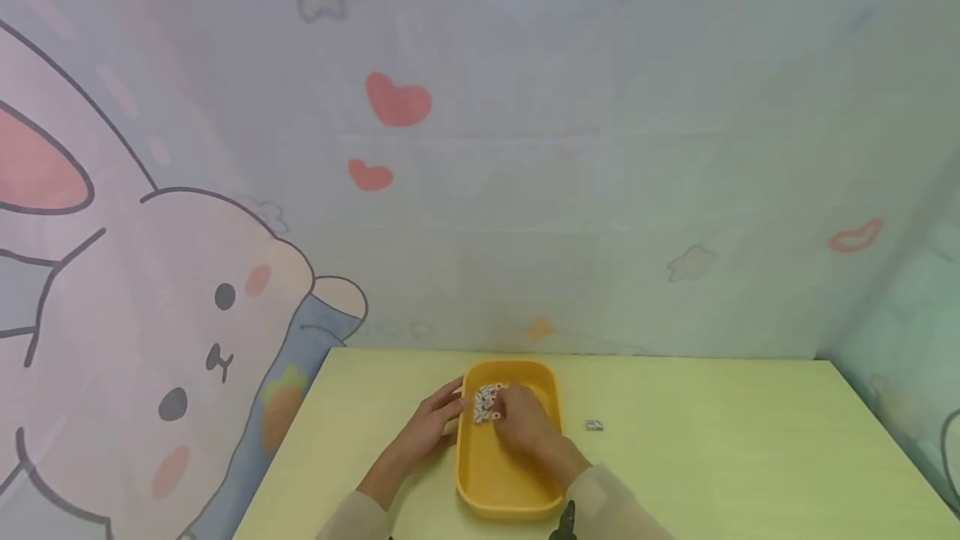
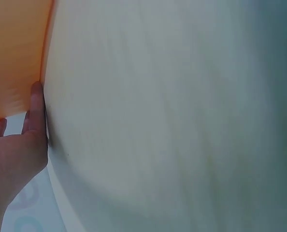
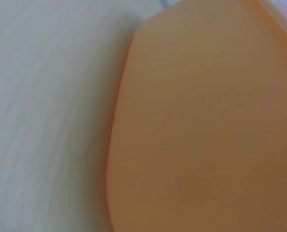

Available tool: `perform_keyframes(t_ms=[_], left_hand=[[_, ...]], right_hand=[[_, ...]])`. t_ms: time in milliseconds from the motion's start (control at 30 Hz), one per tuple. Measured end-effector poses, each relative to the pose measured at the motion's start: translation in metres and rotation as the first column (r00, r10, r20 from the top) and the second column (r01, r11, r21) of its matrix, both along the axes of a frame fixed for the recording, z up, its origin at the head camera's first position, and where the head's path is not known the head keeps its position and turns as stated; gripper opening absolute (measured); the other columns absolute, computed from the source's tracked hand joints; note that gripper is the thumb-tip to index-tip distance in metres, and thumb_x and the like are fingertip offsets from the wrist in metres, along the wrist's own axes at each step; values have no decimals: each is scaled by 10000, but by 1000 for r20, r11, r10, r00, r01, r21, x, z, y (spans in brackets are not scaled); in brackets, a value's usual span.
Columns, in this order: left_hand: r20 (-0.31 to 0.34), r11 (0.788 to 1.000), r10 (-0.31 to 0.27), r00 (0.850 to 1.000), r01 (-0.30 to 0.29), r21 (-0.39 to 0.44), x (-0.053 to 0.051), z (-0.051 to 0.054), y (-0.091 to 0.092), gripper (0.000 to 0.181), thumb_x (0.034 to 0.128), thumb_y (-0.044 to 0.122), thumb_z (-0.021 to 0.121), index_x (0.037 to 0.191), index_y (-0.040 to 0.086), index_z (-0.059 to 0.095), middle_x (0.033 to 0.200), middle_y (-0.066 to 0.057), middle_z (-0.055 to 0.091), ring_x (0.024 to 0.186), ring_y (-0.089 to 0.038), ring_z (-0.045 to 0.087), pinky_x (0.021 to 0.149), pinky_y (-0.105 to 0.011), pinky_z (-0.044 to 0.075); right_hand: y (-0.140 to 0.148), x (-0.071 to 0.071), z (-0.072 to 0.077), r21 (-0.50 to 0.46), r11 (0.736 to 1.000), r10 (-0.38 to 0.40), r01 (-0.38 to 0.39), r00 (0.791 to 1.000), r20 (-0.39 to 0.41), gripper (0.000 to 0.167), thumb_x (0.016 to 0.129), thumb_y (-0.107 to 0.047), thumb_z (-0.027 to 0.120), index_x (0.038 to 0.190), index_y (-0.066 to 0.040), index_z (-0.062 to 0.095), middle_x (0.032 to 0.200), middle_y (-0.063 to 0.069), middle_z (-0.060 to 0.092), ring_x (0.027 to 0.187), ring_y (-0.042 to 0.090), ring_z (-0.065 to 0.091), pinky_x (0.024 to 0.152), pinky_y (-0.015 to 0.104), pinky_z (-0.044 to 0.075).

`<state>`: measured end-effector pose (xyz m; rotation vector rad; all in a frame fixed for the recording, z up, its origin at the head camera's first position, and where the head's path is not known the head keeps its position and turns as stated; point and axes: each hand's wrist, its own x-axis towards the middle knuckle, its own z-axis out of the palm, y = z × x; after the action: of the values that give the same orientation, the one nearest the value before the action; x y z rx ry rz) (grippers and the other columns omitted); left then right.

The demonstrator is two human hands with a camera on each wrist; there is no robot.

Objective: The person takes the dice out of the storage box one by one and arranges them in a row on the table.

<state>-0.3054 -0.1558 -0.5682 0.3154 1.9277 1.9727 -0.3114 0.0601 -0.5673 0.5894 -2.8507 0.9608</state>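
A yellow tray (image 1: 510,473) lies lengthwise on the table, and its outer wall fills much of the right wrist view. Small white pieces with dark marks (image 1: 483,405) are heaped at its far left; their exact kind is too small to tell. My right hand (image 1: 527,423) reaches into the tray with bent fingers at the heap. The fingertips are hidden, so whether they pinch a piece does not show. At the tray's left side, my left hand (image 1: 429,430) touches the wall. In the left wrist view its extended fingers (image 2: 36,104) rest against the outer wall.
One similar white piece (image 1: 594,425) lies on the pale yellow-green table (image 1: 720,448), right of the tray. Behind the table hangs a printed cloth (image 1: 525,190) with a rabbit, hearts and stars. A dark cable (image 1: 947,448) shows at the far right.
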Motion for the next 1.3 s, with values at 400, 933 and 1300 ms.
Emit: perform_keyframes(t_ms=[400,933,1300], left_hand=[[11,999,31,999,-31,-6,0,-1,3,555,1145,217,488,1668,114,334,1633,-268,386,1405,-418,506,1020,-483,567],[27,999,41,999,-40,-21,2,-1,2,575,1139,244,507,1673,125,328,1649,-256,363,1431,-414,479,1054,-508,545],[41,999,48,998,-47,-26,3,1,4,577,1138,246,514,1671,125,331,1639,-257,377,1414,-417,495,1043,-487,557]], right_hand=[[31,6,39,-8,988,153,-153,988,9,90,924,-35,743,963,-96,691,888,-34,632,834,149,569,774,360,533],[178,20,35,-16,999,48,-49,997,-62,88,952,-37,780,986,-99,728,917,-65,672,850,114,620,759,327,579],[194,24,-5,-15,999,44,-45,995,-94,165,898,31,791,935,-116,727,864,-88,629,795,61,569,695,293,543]])
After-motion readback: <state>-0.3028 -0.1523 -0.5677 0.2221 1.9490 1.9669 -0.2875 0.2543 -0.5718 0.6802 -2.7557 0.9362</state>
